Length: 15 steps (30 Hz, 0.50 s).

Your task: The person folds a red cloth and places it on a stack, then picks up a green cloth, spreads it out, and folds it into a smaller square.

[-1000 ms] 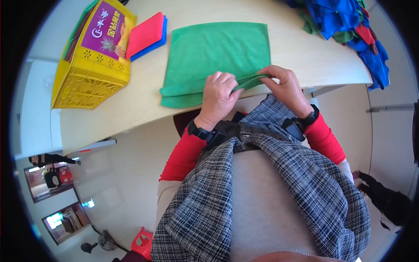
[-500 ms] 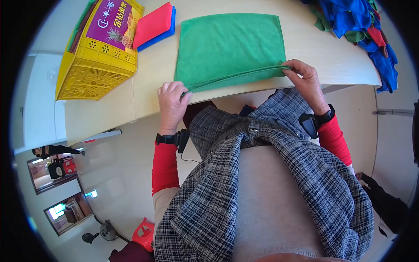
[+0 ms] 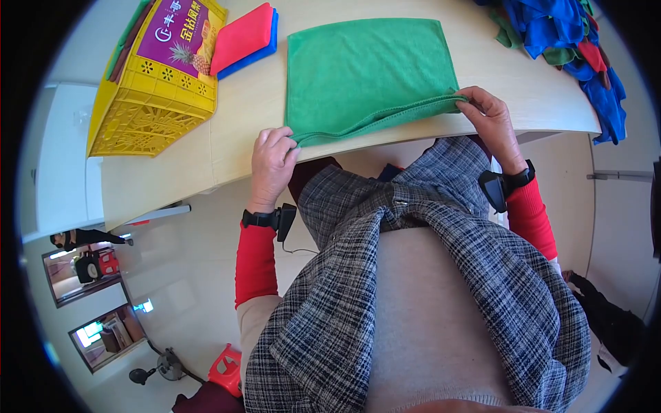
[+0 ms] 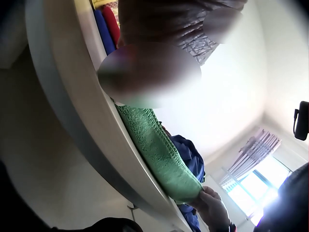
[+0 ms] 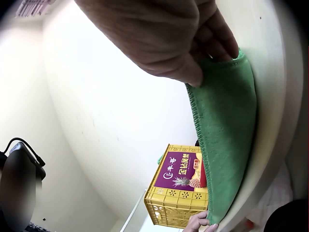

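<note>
A green towel lies spread on the table, its near edge lifted and turned back in a narrow strip. At the strip's left end my left hand pinches the corner between thumb and fingers. My right hand pinches the other end of the same edge. In the right wrist view, the thumb and curled fingers of the right hand grip the stitched green cloth, which stands up off the tabletop. The left wrist view shows the raised edge of the towel stretched toward the right hand.
A yellow crate with a purple pineapple label stands at the table's left. Beside it lie a folded red cloth and a blue one beneath. A heap of blue, green and red cloths hangs over the right edge.
My left hand has moved left from the middle of the towel's near edge to its left corner. The right hand has shifted slightly up and right, and the edge is now stretched between both hands.
</note>
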Each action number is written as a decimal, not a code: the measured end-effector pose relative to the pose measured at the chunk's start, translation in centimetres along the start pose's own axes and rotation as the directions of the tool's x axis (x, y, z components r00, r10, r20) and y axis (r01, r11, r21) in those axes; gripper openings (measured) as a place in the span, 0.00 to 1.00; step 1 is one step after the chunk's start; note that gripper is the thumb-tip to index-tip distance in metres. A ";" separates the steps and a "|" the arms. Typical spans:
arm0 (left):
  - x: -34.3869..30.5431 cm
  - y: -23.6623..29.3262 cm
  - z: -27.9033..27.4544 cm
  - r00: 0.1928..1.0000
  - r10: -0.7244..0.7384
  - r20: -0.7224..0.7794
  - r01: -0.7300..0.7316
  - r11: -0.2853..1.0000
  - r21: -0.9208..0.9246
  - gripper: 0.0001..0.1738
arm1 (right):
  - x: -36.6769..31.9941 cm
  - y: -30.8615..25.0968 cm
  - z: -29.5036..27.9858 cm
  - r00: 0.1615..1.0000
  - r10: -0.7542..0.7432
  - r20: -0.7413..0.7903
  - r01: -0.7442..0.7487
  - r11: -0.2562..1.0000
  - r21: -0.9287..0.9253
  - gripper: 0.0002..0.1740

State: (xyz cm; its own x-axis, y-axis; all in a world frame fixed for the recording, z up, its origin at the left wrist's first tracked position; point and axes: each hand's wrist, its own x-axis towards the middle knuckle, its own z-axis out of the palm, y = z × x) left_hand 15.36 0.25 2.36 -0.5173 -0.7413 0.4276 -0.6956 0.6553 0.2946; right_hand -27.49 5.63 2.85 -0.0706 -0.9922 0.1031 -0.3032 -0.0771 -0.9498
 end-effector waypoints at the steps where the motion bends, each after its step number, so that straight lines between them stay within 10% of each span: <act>1: 0.1 0.1 0.0 1.000 0.019 0.011 -0.019 1.000 -0.001 0.09 | -0.1 0.0 -0.1 1.000 0.001 -0.002 -0.001 1.000 -0.001 0.08; 15: 2.4 -0.1 -2.7 0.985 -0.147 -0.091 0.123 0.964 -0.234 0.08 | 2.0 -1.3 -1.9 0.998 -0.059 -0.026 0.060 0.997 0.047 0.08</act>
State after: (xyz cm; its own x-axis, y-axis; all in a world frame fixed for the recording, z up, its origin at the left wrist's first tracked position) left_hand 15.57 -1.24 5.65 -0.3617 -0.8136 0.4551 -0.6177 0.5748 0.5366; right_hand -29.00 3.93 4.87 -0.0775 -0.9830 0.1662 -0.2620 -0.1408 -0.9547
